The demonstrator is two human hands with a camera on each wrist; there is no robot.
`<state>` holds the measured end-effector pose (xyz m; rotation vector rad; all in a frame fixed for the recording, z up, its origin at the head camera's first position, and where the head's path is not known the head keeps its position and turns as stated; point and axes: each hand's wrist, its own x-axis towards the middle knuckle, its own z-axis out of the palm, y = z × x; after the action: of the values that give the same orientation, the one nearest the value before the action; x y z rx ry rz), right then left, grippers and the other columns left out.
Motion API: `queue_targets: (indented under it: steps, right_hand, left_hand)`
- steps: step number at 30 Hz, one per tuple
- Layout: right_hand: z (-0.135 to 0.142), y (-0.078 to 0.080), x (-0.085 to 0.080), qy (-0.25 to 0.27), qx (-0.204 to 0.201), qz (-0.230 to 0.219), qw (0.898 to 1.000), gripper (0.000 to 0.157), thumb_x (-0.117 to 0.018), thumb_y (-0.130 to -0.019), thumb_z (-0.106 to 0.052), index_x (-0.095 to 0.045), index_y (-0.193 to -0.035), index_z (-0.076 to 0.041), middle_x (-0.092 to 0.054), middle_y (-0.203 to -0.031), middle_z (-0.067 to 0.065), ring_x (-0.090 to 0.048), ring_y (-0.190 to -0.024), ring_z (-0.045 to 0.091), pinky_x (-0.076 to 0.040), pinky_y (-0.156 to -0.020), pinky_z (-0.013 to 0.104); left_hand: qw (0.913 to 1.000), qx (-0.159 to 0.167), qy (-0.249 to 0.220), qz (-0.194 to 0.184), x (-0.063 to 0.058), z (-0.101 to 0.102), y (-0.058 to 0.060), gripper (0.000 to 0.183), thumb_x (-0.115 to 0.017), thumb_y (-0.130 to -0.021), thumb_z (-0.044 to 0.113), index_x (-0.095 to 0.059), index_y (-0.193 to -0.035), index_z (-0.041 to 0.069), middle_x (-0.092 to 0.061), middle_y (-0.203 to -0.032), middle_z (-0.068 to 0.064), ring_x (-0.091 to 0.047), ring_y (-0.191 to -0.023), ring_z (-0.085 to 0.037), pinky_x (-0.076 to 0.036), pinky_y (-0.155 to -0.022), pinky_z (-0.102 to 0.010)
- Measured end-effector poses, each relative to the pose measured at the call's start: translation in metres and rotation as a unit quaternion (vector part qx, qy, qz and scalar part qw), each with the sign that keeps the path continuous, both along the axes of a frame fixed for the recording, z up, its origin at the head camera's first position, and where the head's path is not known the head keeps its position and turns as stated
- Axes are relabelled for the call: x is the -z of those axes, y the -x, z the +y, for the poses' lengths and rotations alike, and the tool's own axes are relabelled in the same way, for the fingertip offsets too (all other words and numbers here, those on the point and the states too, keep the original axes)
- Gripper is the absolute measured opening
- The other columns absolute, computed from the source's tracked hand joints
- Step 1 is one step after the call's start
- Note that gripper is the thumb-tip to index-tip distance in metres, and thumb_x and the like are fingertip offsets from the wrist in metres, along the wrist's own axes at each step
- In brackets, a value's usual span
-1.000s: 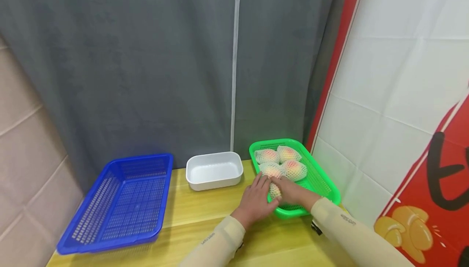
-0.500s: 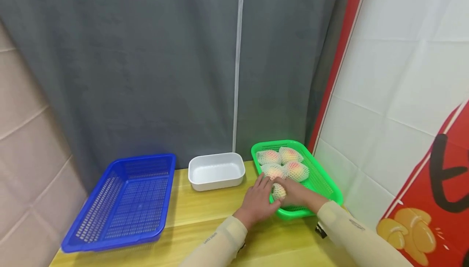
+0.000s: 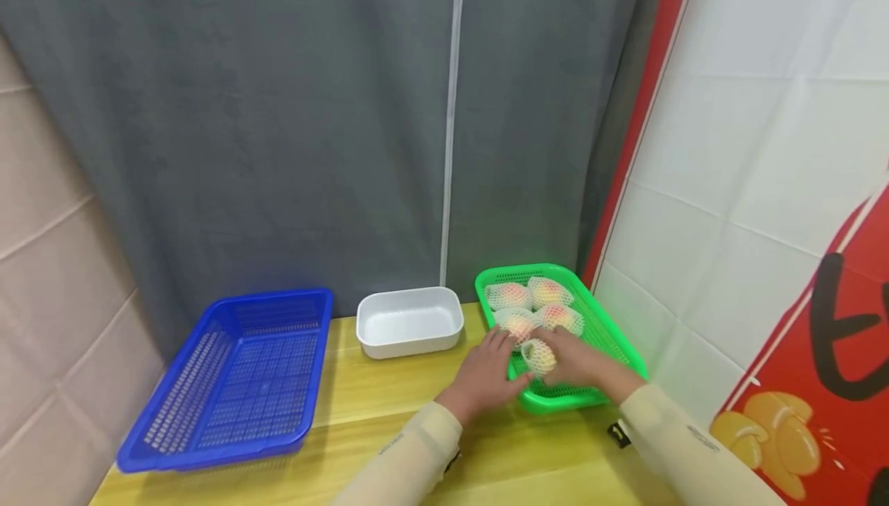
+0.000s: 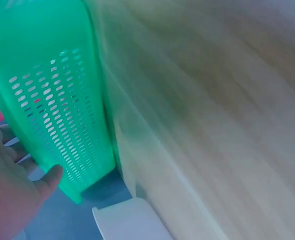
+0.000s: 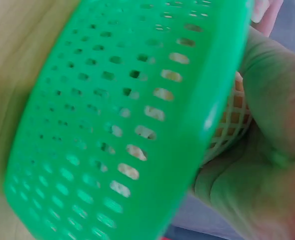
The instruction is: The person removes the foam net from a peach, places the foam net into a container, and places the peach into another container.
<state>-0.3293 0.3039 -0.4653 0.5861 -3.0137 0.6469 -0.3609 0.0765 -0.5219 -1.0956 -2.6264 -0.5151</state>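
Observation:
A peach-like fruit in a white foam net [image 3: 538, 357] is held by my right hand [image 3: 572, 359] over the near left part of the green basket [image 3: 611, 336]. The right wrist view shows the netted fruit [image 5: 232, 117] against that hand's fingers, behind the basket wall. My left hand [image 3: 486, 373] reaches over the basket's left rim, its fingers beside the fruit and close to another netted fruit [image 3: 517, 323]. In the left wrist view its thumb and fingers stand apart at the rim; its fingertips are partly hidden. Several netted fruits lie grouped at the basket's far end.
To the left of the green basket stands a white rectangular tub [image 3: 410, 325]. A large blue basket [image 3: 236, 382] sits farther left on the wooden table [image 3: 375, 406]. A grey curtain [image 3: 278, 120] hangs behind, and a white panel [image 3: 694, 244] borders the right side.
The right hand has shifted slightly right with the netted fruit, and more of that fruit shows between the hands. The left hand has stayed at the basket's left rim.

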Motion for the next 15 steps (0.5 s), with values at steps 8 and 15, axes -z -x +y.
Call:
queue_targets:
  steps: [8,15]
  right_hand:
    - [0.001,-0.006,-0.011,0.004,0.009,0.038,0.999,0.080,-0.095,-0.074,-0.012,-0.059,-0.145,-0.009,-0.060,-0.124,0.026,-0.062,-0.090,0.025,-0.058,-0.072,0.044]
    - [-0.007,-0.014,-0.024,0.015,0.022,0.044,0.999,0.080,-0.094,-0.080,-0.018,-0.056,-0.150,-0.009,-0.059,-0.126,0.026,-0.061,-0.083,0.023,-0.055,-0.069,0.040]
  left_hand:
    - [0.9998,-0.008,0.000,0.019,-0.014,-0.016,-0.004,0.069,-0.063,-0.108,0.055,-0.057,-0.153,0.004,-0.058,-0.157,-0.014,-0.055,-0.146,-0.031,-0.051,-0.117,-0.046]
    - [0.9997,-0.015,-0.016,0.009,-0.019,-0.037,-0.006,0.052,-0.067,-0.108,0.047,-0.065,-0.142,0.007,-0.068,-0.136,-0.008,-0.065,-0.125,-0.026,-0.055,-0.109,-0.042]
